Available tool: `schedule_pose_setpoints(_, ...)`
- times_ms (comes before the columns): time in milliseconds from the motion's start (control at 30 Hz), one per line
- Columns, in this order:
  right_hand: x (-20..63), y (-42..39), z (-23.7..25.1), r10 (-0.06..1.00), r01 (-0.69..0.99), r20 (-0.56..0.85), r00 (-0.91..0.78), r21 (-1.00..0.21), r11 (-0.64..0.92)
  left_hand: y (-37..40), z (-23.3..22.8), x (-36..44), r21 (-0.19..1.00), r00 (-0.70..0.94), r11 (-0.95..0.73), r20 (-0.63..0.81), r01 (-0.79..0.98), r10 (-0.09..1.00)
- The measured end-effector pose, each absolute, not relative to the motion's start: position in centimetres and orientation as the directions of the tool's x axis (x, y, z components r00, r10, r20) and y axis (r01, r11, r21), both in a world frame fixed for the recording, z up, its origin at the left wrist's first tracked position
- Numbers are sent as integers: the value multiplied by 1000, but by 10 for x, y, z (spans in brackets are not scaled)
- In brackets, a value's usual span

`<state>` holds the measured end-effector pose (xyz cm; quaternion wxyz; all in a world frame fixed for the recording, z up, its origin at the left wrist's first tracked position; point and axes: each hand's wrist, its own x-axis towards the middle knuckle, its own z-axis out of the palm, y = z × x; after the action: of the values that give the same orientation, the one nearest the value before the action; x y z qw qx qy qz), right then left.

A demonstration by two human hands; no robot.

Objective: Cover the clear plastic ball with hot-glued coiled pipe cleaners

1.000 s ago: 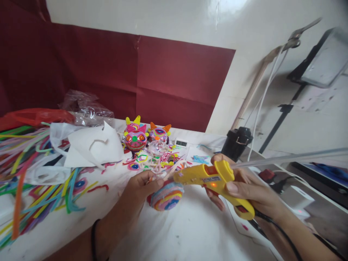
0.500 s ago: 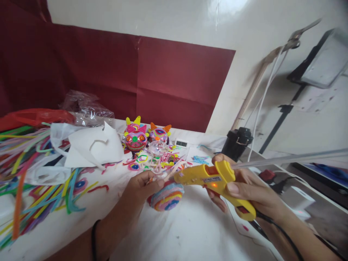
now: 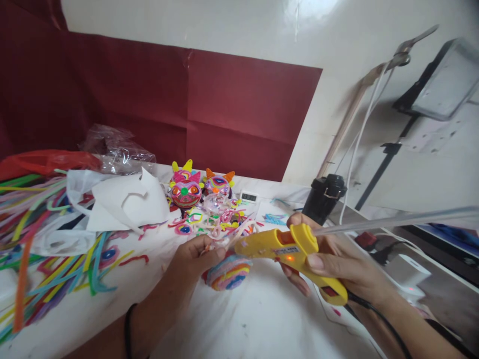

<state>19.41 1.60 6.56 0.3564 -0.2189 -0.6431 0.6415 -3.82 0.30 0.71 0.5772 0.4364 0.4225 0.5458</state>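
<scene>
My left hand is closed at the top of a round craft piece covered in fuzzy blue, pink, yellow and red stripes. From its fingertips a pale pink strip sticks up toward the back. My right hand is wrapped round a yellow hot glue gun with its orange light on. A clear glue stick juts out of the gun's rear, and a black cord runs down from the handle. The nozzle points left, close above the striped piece; whether it touches is hidden.
Pipe cleaners in many colours spread over the left side, beside a cut white sheet. Finished fuzzy faces and a small digital clock stand at the back. A black canister and a lamp stand are at the right.
The glue gun and my right hand have shifted slightly left and down, so the nozzle is nearer my left fingers. My left hand keeps its grip on the striped piece.
</scene>
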Motion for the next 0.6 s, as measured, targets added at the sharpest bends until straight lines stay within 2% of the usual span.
schedule_pose_setpoints(200,191,15,69,732,-192,172,-660,-980,58,2,8,-39,976,45,-23,33,-215,998)
schedule_pose_setpoints(433,193,14,71,741,-205,183,-646,-977,63,4,10,-37,977,21,38,-34,-208,999)
schedule_pose_setpoints(600,196,14,70,751,-203,196,-631,-976,84,3,10,-37,979,-1,31,-32,-202,999)
